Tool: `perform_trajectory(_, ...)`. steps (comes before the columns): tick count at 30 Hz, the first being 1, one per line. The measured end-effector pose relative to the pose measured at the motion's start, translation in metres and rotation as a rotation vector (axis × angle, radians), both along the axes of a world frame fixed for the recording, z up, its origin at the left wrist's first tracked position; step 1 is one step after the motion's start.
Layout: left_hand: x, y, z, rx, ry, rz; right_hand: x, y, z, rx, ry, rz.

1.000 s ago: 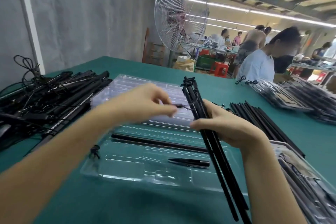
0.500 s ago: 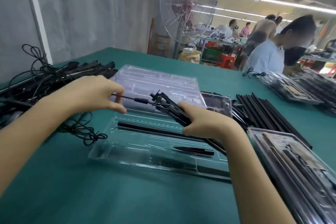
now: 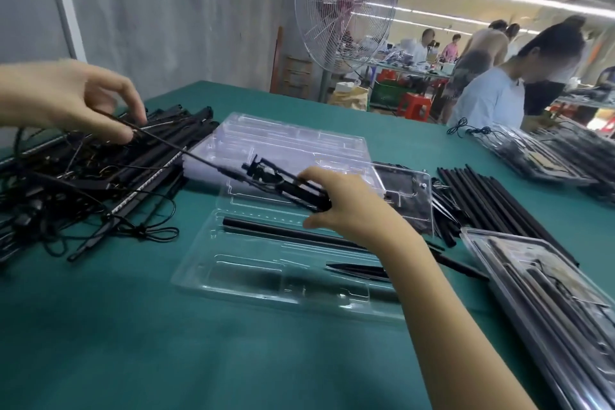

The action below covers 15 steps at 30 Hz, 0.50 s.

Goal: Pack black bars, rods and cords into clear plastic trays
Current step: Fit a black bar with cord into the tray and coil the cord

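A clear plastic tray [image 3: 213,280] lies on the green table in front of me, with a long black bar [image 3: 283,234] and a short black pen-like piece [image 3: 359,271] in its slots. My right hand [image 3: 346,206] grips a bundle of black rods [image 3: 286,185] just above the tray's far edge. My left hand [image 3: 76,96] pinches a thin black cord [image 3: 173,147] that runs taut from the bundle's tip up to the left.
A tangle of black bars and cords [image 3: 83,170] fills the left. A stack of clear trays [image 3: 293,140] lies behind. Loose black rods [image 3: 489,203] and filled trays [image 3: 549,296] sit on the right. A person [image 3: 499,96] and a fan [image 3: 346,7] stand beyond the table.
My right hand has lowered the rod bundle from upright to nearly flat over the tray. My left hand has drawn the cord out far to the left.
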<state>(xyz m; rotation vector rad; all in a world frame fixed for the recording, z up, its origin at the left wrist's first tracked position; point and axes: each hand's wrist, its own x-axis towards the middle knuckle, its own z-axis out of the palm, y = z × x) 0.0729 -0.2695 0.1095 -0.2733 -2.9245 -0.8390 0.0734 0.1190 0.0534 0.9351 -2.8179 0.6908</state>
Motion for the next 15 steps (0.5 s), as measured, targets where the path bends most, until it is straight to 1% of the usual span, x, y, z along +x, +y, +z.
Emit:
perform_trajectory(3,0.005,0.024,0.0,-0.244,-0.432,-0.026,-0.003,-0.001,-0.013,0.099,-0.073,0.01)
perform_trajectory(5,0.008,0.05,-0.012,-0.408,-0.618,0.052,-0.003,-0.005,-0.021,0.115,-0.154,0.021)
perform_trajectory(6,0.007,0.061,-0.021,-0.424,-0.669,0.129,-0.003,-0.008,-0.025,0.12,-0.187,0.026)
perform_trajectory(8,0.006,0.082,-0.035,-0.405,-0.707,0.231,-0.004,-0.013,-0.033,0.141,-0.223,0.037)
perform_trajectory(9,0.007,0.093,-0.038,-0.434,-0.722,0.246,-0.004,-0.015,-0.036,0.154,-0.237,0.041)
perform_trajectory(10,0.006,0.099,-0.04,-0.524,-0.705,0.233,-0.005,-0.016,-0.039,0.163,-0.251,0.046)
perform_trajectory(11,0.007,0.104,-0.038,-0.637,-0.684,0.18,-0.006,-0.017,-0.042,0.169,-0.268,0.05)
perform_trajectory(12,0.008,0.108,-0.035,-0.697,-0.681,0.118,-0.006,-0.017,-0.045,0.174,-0.283,0.052)
perform_trajectory(13,0.008,0.106,-0.031,-0.684,-0.706,0.017,-0.007,-0.017,-0.047,0.183,-0.294,0.053)
perform_trajectory(15,0.007,0.102,-0.022,-0.468,-0.762,-0.246,-0.009,-0.017,-0.05,0.199,-0.306,0.056)
